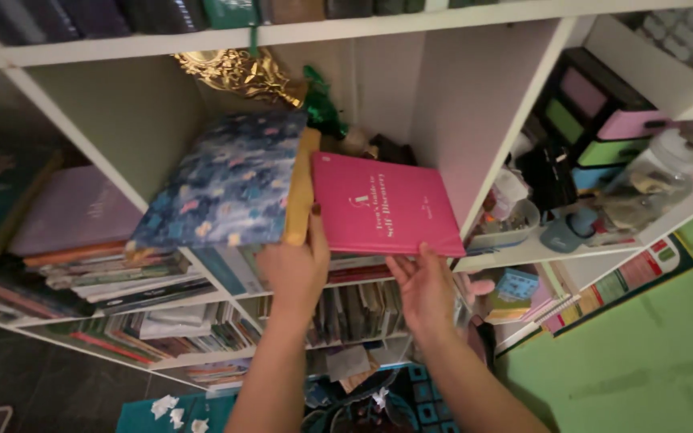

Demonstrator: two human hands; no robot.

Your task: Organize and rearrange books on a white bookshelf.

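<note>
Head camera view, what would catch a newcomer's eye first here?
The bright pink book at the centre of the white shelf, with the right hand under its lower edge. Just left of it, the left hand grips a yellow book beside a blue floral book. A gold ornament glints in the cubby above them.

Few packages and printed sheets, all on the right side of the shelving

At about 3 o'clock a clear plastic jar [667, 172] with a pale lid lies on its side on a shelf; above it, near 2 o'clock, sits a black box of drawers [599, 120] fronted pink and green. Toward 4 o'clock a flat printed sheet [631, 281] in green, red and white lies on the green floor.
</note>
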